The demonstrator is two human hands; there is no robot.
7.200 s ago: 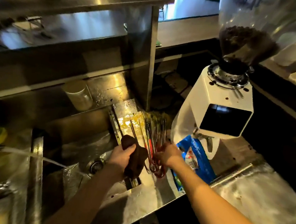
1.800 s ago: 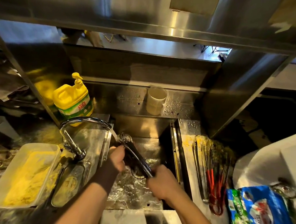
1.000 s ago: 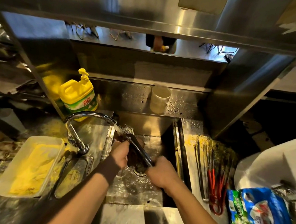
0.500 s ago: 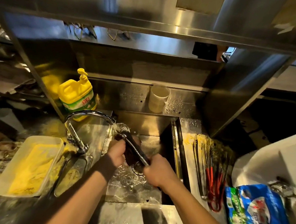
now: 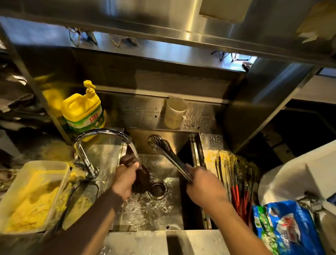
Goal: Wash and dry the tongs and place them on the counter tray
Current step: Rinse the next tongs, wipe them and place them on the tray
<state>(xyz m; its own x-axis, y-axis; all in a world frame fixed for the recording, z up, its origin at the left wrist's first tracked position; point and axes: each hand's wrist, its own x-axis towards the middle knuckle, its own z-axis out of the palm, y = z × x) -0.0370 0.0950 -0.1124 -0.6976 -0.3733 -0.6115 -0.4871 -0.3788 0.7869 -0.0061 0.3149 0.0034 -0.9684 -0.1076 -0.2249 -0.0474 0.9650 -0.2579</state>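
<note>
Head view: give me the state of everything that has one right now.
Faucet: running.
Tongs: closed, held over the sink by the right hand.
Dark cloth: under the stream, gripped by the left hand.
Sink: wet, drain open.

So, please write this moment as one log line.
left hand: holds dark brown cloth under tap | right hand: grips perforated steel tongs over sink

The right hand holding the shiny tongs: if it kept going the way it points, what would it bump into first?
Probably the steel back wall of the sink. The right hand aims the perforated metal tongs up and left over the basin, nothing showing between; depth is hard to judge.
</note>
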